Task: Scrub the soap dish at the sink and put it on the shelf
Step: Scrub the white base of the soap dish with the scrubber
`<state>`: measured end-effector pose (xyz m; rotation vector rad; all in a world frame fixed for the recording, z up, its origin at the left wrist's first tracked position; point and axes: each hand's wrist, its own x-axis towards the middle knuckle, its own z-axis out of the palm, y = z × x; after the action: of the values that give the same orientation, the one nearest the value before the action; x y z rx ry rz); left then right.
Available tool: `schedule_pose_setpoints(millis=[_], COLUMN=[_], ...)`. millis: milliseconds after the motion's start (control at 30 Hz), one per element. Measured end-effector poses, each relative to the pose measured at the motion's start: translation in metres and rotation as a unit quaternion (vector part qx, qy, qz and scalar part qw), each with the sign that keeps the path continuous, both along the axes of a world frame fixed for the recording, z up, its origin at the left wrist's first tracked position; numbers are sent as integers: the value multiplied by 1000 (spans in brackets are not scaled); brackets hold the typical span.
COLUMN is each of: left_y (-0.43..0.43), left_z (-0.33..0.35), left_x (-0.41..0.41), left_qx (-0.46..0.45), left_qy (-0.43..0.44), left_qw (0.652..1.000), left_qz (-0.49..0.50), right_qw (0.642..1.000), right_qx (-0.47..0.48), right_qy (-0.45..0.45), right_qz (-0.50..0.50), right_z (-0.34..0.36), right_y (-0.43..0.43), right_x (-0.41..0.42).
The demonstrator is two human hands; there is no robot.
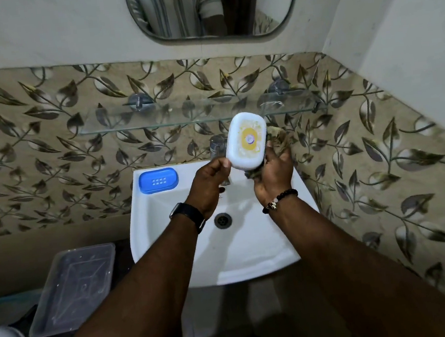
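A white oval soap dish (246, 141) with yellow residue inside is held upright above the white sink (169, 245), its hollow facing me. My left hand (210, 183) grips its lower left edge. My right hand (272, 171) is closed on a brownish scrubber (278, 137) pressed against the dish's right side and back. A glass shelf (155, 117) runs along the leaf-patterned wall just behind and above the dish.
A blue soap dish (158, 180) lies on the sink's back left corner. The tap (217, 144) stands behind the white dish. A clear plastic box (74, 285) stands left of the sink. A mirror (212, 7) hangs above.
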<state>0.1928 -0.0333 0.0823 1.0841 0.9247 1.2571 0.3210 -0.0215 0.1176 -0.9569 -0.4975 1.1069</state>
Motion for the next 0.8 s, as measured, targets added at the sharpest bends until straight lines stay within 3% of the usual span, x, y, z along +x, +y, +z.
schedule_pose_setpoints(millis=[167, 400, 500, 567, 667, 733, 800], left_y=[7, -12, -7, 3, 15, 17, 16], left_z=[8, -10, 2, 14, 23, 24, 21], left_x=[-2, 21, 9, -6, -20, -20, -16], left_qx=[24, 62, 25, -8, 3, -1, -12], left_qy=[18, 31, -23, -59, 30, 32, -7], left_qw=[999, 998, 999, 998, 999, 997, 998], left_qz=[-15, -12, 4, 6, -42, -68, -60], right_qw=[999, 999, 988, 960, 919, 904, 928], right_qx=[-3, 9, 15, 30, 30, 16, -34], right_qy=[-45, -8, -154, -279, -392, -425, -363], right_qz=[-11, -53, -24, 4, -11, -40, -79], right_z=[-3, -10, -16, -17, -16, -13, -11], right_y=[6, 1, 2, 4, 8, 10, 14], right_x=[9, 5, 20, 31, 39, 37, 32])
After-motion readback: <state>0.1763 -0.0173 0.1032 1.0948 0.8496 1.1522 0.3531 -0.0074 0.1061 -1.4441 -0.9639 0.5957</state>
